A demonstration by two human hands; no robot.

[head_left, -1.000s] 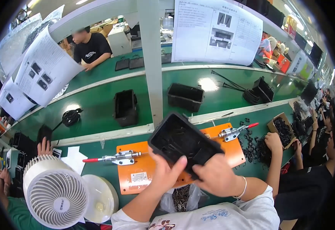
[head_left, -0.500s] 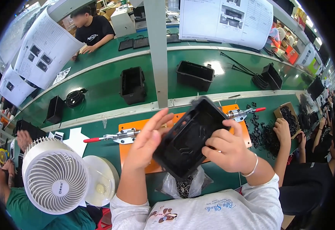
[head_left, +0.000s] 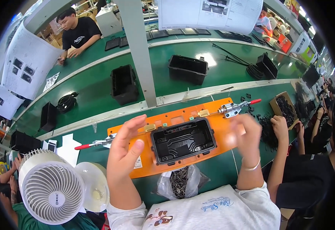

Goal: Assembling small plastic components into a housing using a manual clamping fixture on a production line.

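Both hands are open and hold nothing. The left hand (head_left: pixel 126 147) hovers with fingers spread at 9 o'clock of the black plastic housing (head_left: pixel 182 140), just beside its left wall. The right hand (head_left: pixel 244 134), motion-blurred, hovers open at 3 o'clock of the housing, near its right wall. The housing sits open side up on the orange fixture plate (head_left: pixel 217 119), roughly at its centre. 2 red-handled toggle clamps flank it: 1 (head_left: pixel 234 108) at 2 o'clock, 1 (head_left: pixel 94 143) at 9 o'clock. A clear bag of screws (head_left: pixel 179 184) lies at 6 o'clock. A white fan (head_left: pixel 52 189) stands at 8 o'clock.
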